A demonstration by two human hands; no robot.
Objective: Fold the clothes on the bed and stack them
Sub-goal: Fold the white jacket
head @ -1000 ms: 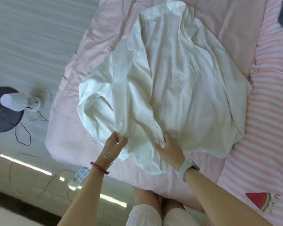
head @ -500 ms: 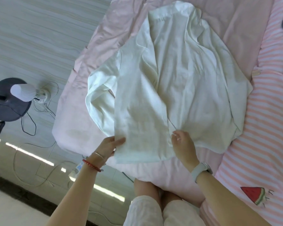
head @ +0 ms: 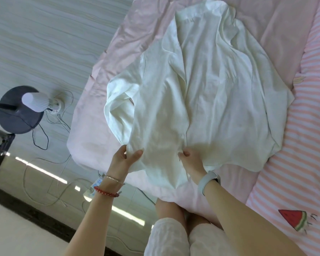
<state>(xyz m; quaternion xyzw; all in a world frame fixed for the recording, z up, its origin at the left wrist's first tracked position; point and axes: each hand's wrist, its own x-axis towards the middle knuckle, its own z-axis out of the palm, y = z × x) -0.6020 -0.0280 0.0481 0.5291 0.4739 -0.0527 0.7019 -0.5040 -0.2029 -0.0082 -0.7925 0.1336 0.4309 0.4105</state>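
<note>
White, thin, wrinkled fabric: one shirt (head: 201, 100) lies spread on the bed (head: 103, 100), its long axis running from the near edge toward the far end, collar at the far end, hem nearest the person. Hem overhangs nothing; it sits just inside the near edge.

Left hand (head: 125, 157) pinches the near-left part of the hem, thumb on top, fingers under the cloth. Right hand (head: 193, 160) grips the front panel edge near the hem's middle, fingers curled into the fabric. A front panel is raised slightly between the two hands, with soft folds along it.

Left sleeve bunches toward the bed's left edge; the right side of the shirt reaches the striped quilt (head: 303, 163), touching it.

Bare pink sheet shows along the left edge and at the far right of the shirt. Sheet is smooth with shallow creases. Quilt is pink-and-white striped, with a watermelon print (head: 294, 218) near the near-right corner.

Floor left of the bed: fan base (head: 17, 115), cables (head: 44, 182).
</note>
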